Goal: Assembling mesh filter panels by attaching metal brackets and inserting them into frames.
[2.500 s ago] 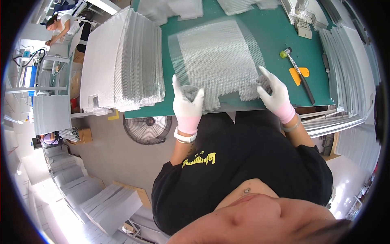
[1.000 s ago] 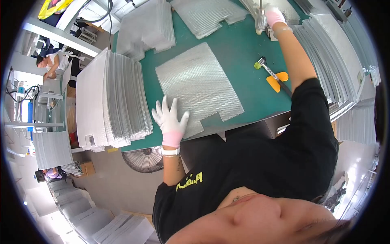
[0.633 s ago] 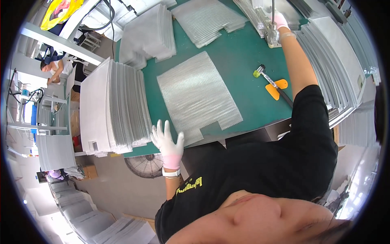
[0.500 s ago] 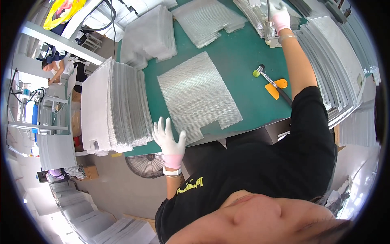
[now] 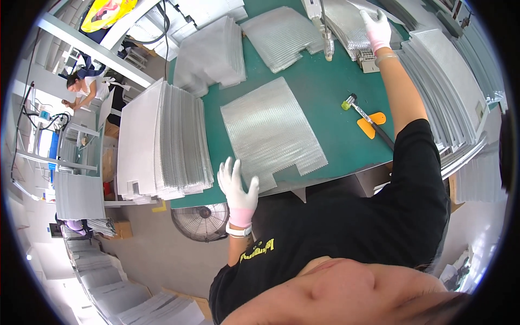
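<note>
In a white glove with a pink cuff, my left hand [image 5: 238,189] is open, fingers spread, by the near left corner of a translucent ribbed plastic sheet [image 5: 276,130]. That sheet lies flat on the green table and has a notch in its near edge. At the far right, my right hand [image 5: 377,32], in a matching glove, is over a pile of similar sheets [image 5: 349,27]. Its thumb and fingers are apart, with nothing visible in them. Just below it sits a small metal block [image 5: 369,61], and left of that stands an upright metal tool [image 5: 327,40] with a cable.
A mallet [image 5: 352,102] with a green-yellow head lies over an orange plate [image 5: 371,124]. Tall sheet stacks stand at left [image 5: 162,143] and right [image 5: 447,81], with more sheets [image 5: 208,57] behind. A floor fan [image 5: 200,222] is below the table; another person [image 5: 86,89] works far left.
The upright tool now stands left of the metal block, away from my right hand, where before they were together. My left hand keeps its spread pose, and the whole view has shifted slightly.
</note>
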Action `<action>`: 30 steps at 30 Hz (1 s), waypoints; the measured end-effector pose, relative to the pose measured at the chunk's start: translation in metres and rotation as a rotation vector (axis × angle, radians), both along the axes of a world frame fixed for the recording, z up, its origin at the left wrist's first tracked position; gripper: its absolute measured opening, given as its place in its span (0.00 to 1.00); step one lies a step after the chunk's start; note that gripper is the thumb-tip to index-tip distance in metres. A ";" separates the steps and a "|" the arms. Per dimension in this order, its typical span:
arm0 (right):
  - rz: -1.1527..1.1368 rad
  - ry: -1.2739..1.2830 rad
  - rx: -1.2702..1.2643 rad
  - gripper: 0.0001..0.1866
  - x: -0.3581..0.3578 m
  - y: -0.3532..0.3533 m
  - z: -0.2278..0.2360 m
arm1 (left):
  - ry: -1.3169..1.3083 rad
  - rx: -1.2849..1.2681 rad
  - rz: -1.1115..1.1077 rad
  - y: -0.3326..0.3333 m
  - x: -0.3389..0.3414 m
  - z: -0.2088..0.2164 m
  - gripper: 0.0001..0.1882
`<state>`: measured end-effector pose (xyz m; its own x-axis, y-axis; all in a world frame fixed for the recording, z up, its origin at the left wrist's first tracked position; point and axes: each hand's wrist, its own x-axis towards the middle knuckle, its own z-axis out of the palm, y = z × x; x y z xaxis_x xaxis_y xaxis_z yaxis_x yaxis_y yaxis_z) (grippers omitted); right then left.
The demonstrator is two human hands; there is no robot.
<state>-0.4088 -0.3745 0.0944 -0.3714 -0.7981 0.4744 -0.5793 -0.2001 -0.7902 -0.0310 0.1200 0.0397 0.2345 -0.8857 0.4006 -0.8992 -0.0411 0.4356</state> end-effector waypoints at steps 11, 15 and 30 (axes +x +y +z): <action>0.710 -0.656 -0.478 0.40 0.079 0.189 0.016 | 1.085 0.047 -0.432 -0.007 -0.029 -0.002 0.33; 0.941 -0.115 -0.475 0.60 0.113 0.325 -0.039 | 1.549 -0.404 -0.658 -0.044 -0.086 0.010 0.36; 0.778 0.229 0.438 0.42 0.105 0.359 -0.010 | 0.830 -0.155 0.102 -0.027 -0.016 0.007 0.41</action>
